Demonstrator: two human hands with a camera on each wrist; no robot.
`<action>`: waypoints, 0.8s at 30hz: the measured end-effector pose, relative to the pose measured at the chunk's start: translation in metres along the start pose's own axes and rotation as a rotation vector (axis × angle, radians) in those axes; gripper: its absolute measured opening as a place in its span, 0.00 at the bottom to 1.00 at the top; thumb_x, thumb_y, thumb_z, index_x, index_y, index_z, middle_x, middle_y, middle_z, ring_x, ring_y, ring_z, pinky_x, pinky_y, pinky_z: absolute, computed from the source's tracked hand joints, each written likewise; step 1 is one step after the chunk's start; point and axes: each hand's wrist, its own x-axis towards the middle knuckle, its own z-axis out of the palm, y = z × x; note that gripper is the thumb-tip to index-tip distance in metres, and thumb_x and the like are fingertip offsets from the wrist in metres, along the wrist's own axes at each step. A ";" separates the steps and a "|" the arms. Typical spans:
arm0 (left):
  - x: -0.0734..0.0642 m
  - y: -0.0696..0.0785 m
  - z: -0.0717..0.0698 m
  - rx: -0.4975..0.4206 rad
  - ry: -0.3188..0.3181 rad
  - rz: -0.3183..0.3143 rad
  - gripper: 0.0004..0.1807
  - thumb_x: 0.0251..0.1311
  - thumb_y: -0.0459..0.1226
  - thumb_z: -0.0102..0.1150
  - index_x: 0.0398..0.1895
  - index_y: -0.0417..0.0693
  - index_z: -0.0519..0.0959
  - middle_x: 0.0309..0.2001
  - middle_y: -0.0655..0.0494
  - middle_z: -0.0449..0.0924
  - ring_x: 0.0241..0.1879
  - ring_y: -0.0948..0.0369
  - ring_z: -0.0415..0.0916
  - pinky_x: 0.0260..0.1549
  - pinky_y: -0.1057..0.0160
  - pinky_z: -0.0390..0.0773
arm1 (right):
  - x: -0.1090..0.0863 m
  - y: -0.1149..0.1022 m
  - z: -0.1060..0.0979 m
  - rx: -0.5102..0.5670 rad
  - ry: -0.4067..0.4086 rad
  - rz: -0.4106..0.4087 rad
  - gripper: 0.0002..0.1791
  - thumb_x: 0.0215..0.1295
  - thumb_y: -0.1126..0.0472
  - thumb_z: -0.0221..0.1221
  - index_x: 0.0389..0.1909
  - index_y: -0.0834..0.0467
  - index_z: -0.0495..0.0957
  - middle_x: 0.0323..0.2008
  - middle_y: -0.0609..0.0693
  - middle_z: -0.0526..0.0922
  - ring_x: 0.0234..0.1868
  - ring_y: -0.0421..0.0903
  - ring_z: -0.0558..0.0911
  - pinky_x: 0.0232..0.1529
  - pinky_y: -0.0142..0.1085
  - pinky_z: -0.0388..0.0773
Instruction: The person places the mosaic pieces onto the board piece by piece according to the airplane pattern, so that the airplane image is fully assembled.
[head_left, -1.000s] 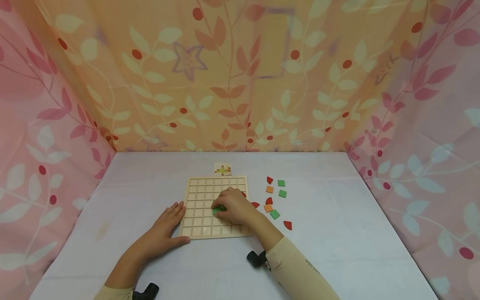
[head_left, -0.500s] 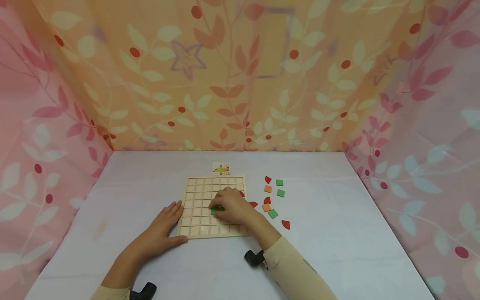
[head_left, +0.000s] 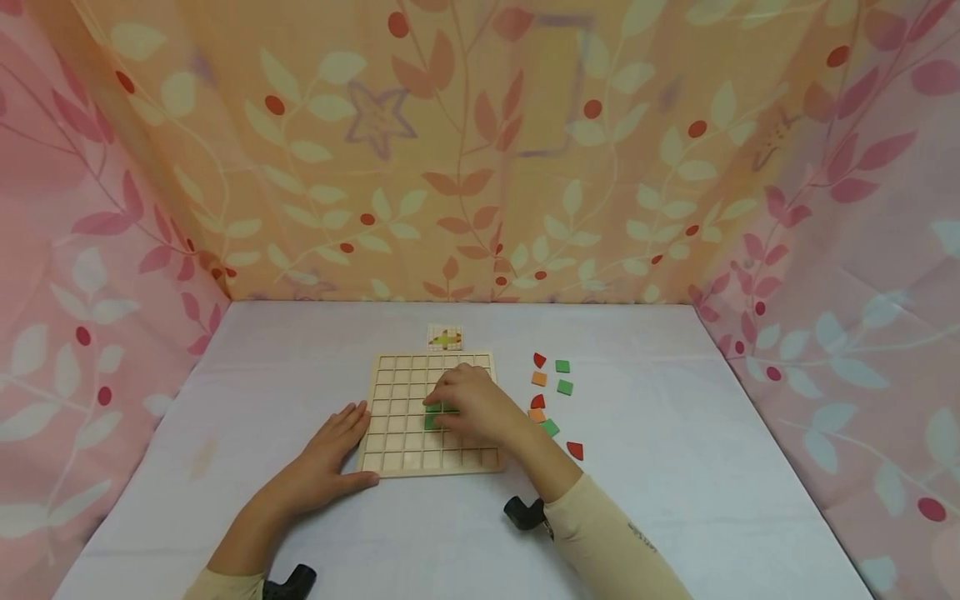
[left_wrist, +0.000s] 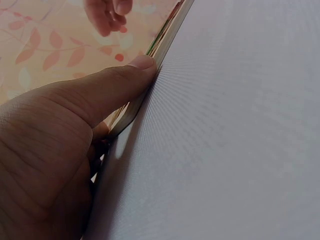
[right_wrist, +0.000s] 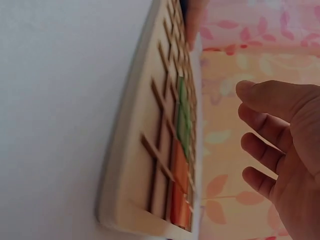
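Observation:
A wooden grid board (head_left: 397,462) lies on the white table, with green square tiles (head_left: 432,422) set in cells near its middle. In the right wrist view, orange tiles (right_wrist: 180,192) fill cells beside the green ones. My right hand (head_left: 476,404) hovers over these tiles, its fingers loosely bent and apart, nothing between them; it hides much of the board's right half. My left hand (head_left: 330,454) rests at the board's near left corner, fingers straight along the left side. Its thumb (left_wrist: 117,82) presses the near edge.
Loose pieces lie right of the board: green squares (head_left: 565,387), orange squares (head_left: 539,379) and red quarter-round pieces (head_left: 574,451). A small pattern card (head_left: 446,337) sits just beyond the board. Patterned cloth walls (head_left: 465,167) stand at the back and sides.
My right hand has let go of a green tile and risen slightly away from it, uncovering more green in the grid. The left hand stays in place.

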 end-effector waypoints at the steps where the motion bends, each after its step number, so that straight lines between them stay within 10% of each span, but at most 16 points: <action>1: 0.000 0.000 0.000 0.003 0.003 0.004 0.60 0.54 0.64 0.69 0.81 0.40 0.54 0.83 0.47 0.46 0.82 0.46 0.40 0.80 0.61 0.32 | -0.002 0.000 -0.004 0.004 0.009 -0.005 0.13 0.66 0.55 0.67 0.51 0.45 0.88 0.49 0.40 0.84 0.56 0.43 0.76 0.64 0.44 0.69; 7: 0.000 0.000 0.001 0.016 0.022 0.017 0.60 0.55 0.65 0.68 0.80 0.39 0.55 0.83 0.47 0.47 0.82 0.45 0.41 0.75 0.74 0.26 | -0.015 -0.003 -0.031 0.022 0.051 -0.012 0.13 0.65 0.55 0.69 0.50 0.43 0.88 0.49 0.39 0.84 0.59 0.43 0.76 0.65 0.45 0.68; 16: 0.001 0.001 0.001 0.006 0.002 -0.011 0.61 0.54 0.66 0.68 0.81 0.41 0.54 0.83 0.49 0.46 0.82 0.47 0.39 0.80 0.58 0.35 | -0.043 0.007 -0.056 0.023 0.136 -0.064 0.14 0.64 0.59 0.70 0.50 0.45 0.87 0.49 0.38 0.84 0.58 0.42 0.75 0.65 0.44 0.69; 24: 0.000 0.001 0.001 0.008 0.003 -0.005 0.61 0.54 0.65 0.68 0.81 0.40 0.54 0.83 0.48 0.46 0.82 0.47 0.39 0.79 0.64 0.31 | -0.076 0.028 -0.069 0.057 0.195 -0.063 0.15 0.62 0.60 0.72 0.50 0.48 0.87 0.48 0.38 0.84 0.57 0.42 0.76 0.63 0.45 0.70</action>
